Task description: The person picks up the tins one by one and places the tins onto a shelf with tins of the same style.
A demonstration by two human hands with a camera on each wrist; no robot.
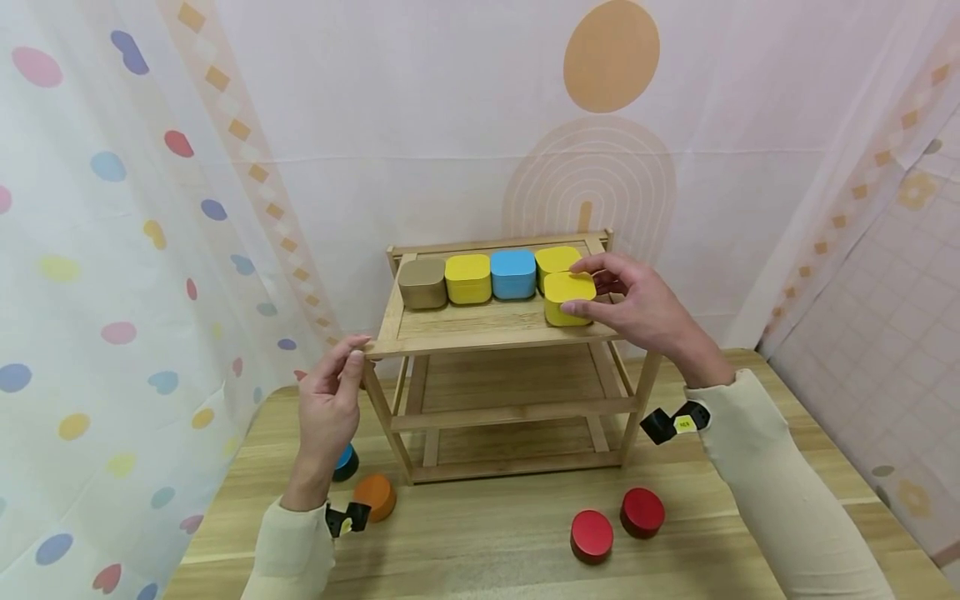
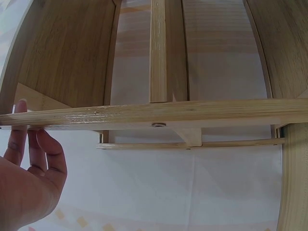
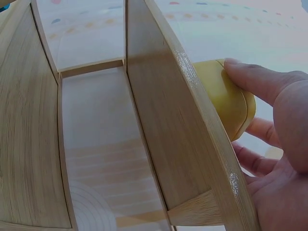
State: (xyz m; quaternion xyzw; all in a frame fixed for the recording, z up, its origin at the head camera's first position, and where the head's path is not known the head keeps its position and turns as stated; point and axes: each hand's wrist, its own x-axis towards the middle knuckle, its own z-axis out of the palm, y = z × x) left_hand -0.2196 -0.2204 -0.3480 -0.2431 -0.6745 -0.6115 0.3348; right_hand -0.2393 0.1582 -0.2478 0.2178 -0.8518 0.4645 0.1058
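Note:
My right hand (image 1: 647,307) pinches a yellow tin (image 1: 567,288) with rounded corners between thumb and fingers, at the front right of the wooden rack's (image 1: 487,323) top shelf. In the right wrist view this yellow tin (image 3: 221,98) shows beside the shelf edge, with a lid seam. Behind it, partly hidden, is another yellow tin (image 1: 553,259). A blue tin (image 1: 513,273), a yellow tin (image 1: 468,279) and a gold tin (image 1: 422,283) continue that row leftward. At the front left corner of the top shelf, my left hand (image 1: 328,408) grips the wooden edge.
Two red round tins (image 1: 592,536) (image 1: 642,512) stand on the wooden table (image 1: 480,542) at the front right. An orange round tin (image 1: 375,497) and a blue one (image 1: 345,462) lie near my left wrist. Lower shelves (image 1: 517,379) sit beneath; a patterned curtain (image 1: 420,108) hangs behind.

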